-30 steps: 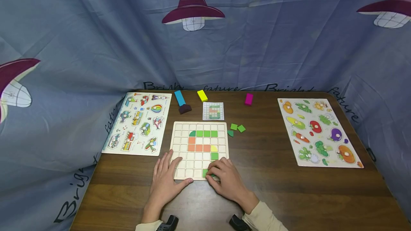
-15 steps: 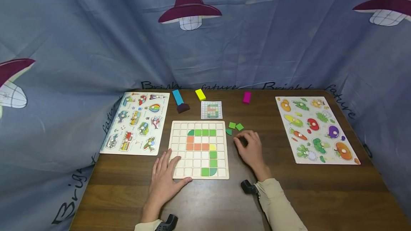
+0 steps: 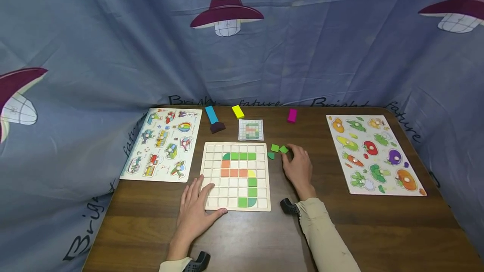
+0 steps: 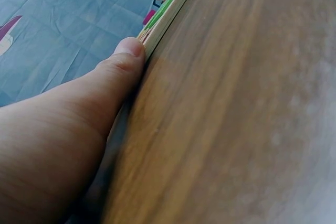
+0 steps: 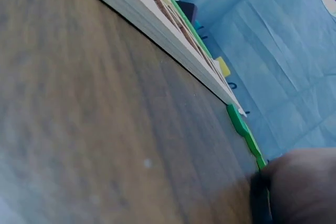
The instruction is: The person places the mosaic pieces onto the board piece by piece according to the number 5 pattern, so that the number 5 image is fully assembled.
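Note:
A pale wooden grid board [image 3: 230,203] lies before me, with green, orange and yellow tiles set in an S-like shape. My left hand [image 3: 194,211] rests with spread fingers on its lower left corner; in the left wrist view the thumb [image 4: 128,51] lies against the board's near edge. Right of the board, my right hand [image 3: 299,169] has thumb and index finger at either side of a green square tile [image 3: 283,149], pinching it. Beside that tile are another green square tile [image 3: 275,148] and a darker green rounded tile [image 3: 271,155].
A small printed pattern card [image 3: 251,130] lies behind the board. Blue [image 3: 211,114], dark [image 3: 217,127], yellow [image 3: 238,112] and magenta [image 3: 292,116] blocks sit along the back. A vehicle puzzle [image 3: 160,146] is at left, a vegetable puzzle [image 3: 374,154] at right.
My right hand has left the board's lower right corner, uncovering the green tiles there, and has moved up and right to the loose green tiles. The left hand has stayed in place.

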### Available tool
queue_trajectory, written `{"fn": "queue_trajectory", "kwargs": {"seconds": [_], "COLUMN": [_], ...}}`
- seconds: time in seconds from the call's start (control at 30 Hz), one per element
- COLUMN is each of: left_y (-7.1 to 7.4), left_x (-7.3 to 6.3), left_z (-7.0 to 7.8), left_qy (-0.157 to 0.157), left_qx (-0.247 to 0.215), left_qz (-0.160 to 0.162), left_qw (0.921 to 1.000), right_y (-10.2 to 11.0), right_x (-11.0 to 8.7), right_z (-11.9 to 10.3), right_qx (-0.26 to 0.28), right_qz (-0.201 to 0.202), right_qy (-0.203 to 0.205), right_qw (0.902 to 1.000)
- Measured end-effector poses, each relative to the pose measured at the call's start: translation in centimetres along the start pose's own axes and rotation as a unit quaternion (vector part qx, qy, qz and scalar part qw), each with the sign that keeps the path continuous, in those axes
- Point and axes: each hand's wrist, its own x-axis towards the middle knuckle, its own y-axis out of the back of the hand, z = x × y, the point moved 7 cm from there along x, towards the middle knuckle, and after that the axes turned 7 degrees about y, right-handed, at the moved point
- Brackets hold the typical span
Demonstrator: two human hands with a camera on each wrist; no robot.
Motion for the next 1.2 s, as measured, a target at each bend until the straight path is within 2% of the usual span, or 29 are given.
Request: {"fn": "queue_trajectory", "kwargs": {"seconds": [0.1, 0.23, 0.33, 0.4, 0.47, 0.53, 0.63, 0.73, 0.83, 1.07, 1.2], "left_y": [0.0, 0.0, 0.0, -0.1, -0.1, -0.1, 0.0, 0.1, 0.0, 0.0, 0.1], "left_x": [0.0, 0.0, 0.0, -0.1, -0.1, 0.0, 0.0, -0.1, -0.1, -0.1, 0.0], "left_z": [0.0, 0.1, 0.1, 0.0, 0.0, -0.1, -0.1, -0.1, -0.1, -0.2, -0.2], "left_qy": [0.002, 0.001, -0.003, -0.005, -0.006, -0.007, -0.008, -0.009, -0.008, -0.004, -0.004], "left_qx": [-0.002, 0.001, 0.005, 0.008, 0.011, 0.012, 0.009, 0.005, 0.005, 0.003, 0.003], "left_qz": [-0.002, -0.002, -0.001, 0.0, 0.002, 0.005, 0.009, 0.008, 0.006, 0.003, 0.002], "left_qw": [1.0, 1.0, 1.0, 1.0, 0.9999, 0.9999, 0.9999, 0.9999, 0.9999, 1.0, 1.0], "right_y": [0.1, 0.6, 1.1, 1.3, 1.0, 0.5, -0.8, -1.9, -2.8, -3.4, -3.5], "right_x": [-0.2, -1.2, -2.6, -3.8, -5.5, -7.3, -10.1, -12.4, -13.7, -13.8, -13.7], "right_z": [-0.1, -0.4, -1.3, -2.5, -4.6, -7.0, -10.5, -12.8, -14.0, -14.3, -14.3], "right_qx": [0.005, 0.053, 0.08, 0.081, 0.088, 0.088, 0.086, 0.065, 0.045, 0.015, 0.001], "right_qz": [0.011, 0.052, 0.083, 0.095, 0.081, 0.051, -0.017, -0.068, -0.102, -0.11, -0.113], "right_qy": [0.006, 0.028, 0.067, 0.112, 0.176, 0.246, 0.342, 0.398, 0.42, 0.393, 0.385], "right_qw": [0.9999, 0.9968, 0.9911, 0.9859, 0.9771, 0.964, 0.9357, 0.9126, 0.9005, 0.913, 0.9162]}}
